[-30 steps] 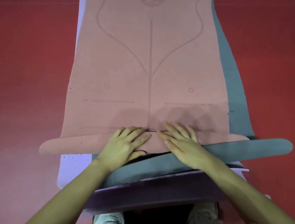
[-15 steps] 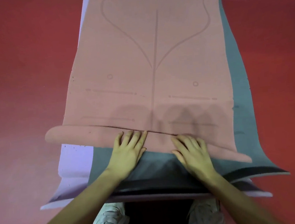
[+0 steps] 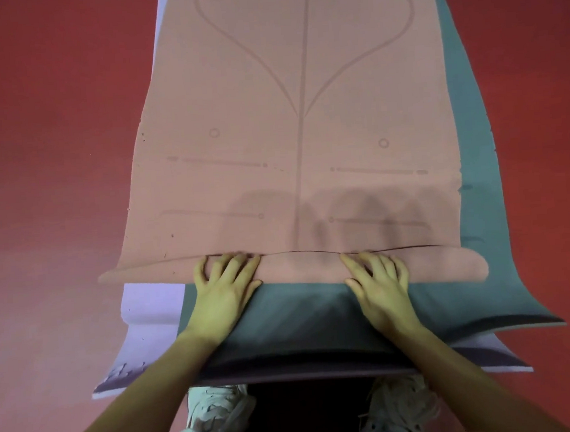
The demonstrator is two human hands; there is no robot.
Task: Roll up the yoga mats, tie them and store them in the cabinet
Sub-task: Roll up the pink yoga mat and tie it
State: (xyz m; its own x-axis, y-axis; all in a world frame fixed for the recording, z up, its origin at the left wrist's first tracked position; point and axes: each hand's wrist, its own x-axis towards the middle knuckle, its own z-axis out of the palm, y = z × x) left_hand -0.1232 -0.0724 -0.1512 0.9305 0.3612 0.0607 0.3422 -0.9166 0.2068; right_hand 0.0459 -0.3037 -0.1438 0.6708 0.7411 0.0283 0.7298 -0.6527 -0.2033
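A pink yoga mat [image 3: 289,113] with printed lines lies on top of a stack, stretching away from me. Its near end is turned over into a low roll [image 3: 301,269] running left to right. My left hand [image 3: 223,289] presses on the roll left of centre, fingers spread and fairly straight. My right hand [image 3: 380,280] presses on it right of centre in the same way. Under the pink mat lies a teal mat [image 3: 469,153], showing along the right side and below the roll. A lilac mat [image 3: 150,304] lies lowest, showing at the left.
Red floor [image 3: 51,166] surrounds the stack on both sides. My white sneakers [image 3: 218,422] stand at the near edge of the mats. No cabinet or ties are in view.
The pink roll has moved away from me, uncovering more of the teal mat. My hands have moved apart along the roll and travelled forward with it.
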